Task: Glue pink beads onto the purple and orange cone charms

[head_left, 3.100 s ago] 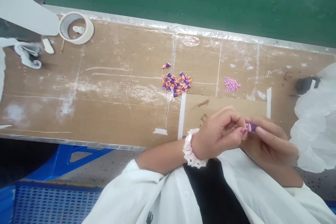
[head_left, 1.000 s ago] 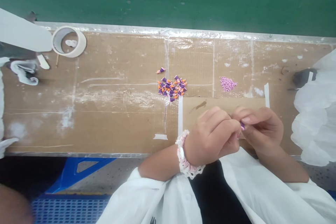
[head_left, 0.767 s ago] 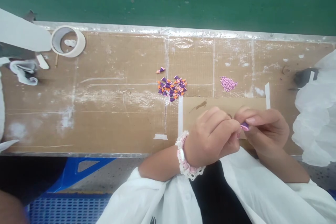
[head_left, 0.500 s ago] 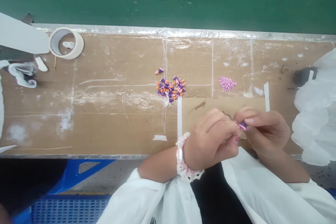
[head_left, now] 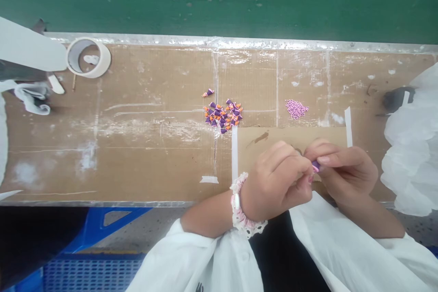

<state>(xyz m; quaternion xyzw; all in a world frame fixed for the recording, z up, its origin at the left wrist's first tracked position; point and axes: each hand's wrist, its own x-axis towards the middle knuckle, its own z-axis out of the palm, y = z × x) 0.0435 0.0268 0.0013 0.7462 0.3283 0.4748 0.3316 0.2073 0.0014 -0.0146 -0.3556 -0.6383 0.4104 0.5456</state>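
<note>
Between the thumb and forefinger of my right hand (head_left: 347,171) is a small purple piece with a pink edge (head_left: 315,166). My left hand (head_left: 278,178), wearing a lacy pink-and-white band at the wrist, is pinched closed right against that piece. Its fingertips hide whatever they grip. Both hands are over a taped-down cardboard sheet (head_left: 249,155). Beyond them to the left lies a pile of small purple-and-orange figures (head_left: 224,116) with cone shapes, and a single figure (head_left: 208,93) sits just above it. A heap of tiny pink pieces (head_left: 296,109) lies farther back on the right.
Cardboard covers the table (head_left: 153,164). A roll of masking tape (head_left: 105,61) stands at the back left, near a crumpled white cloth (head_left: 32,96). White ruffled material (head_left: 410,159) and a dark object (head_left: 397,98) are at the right. A blue stool (head_left: 96,269) is below the edge.
The fingers of my left hand have come closer to the purple piece and now cover more of it. The piles on the table are the same.
</note>
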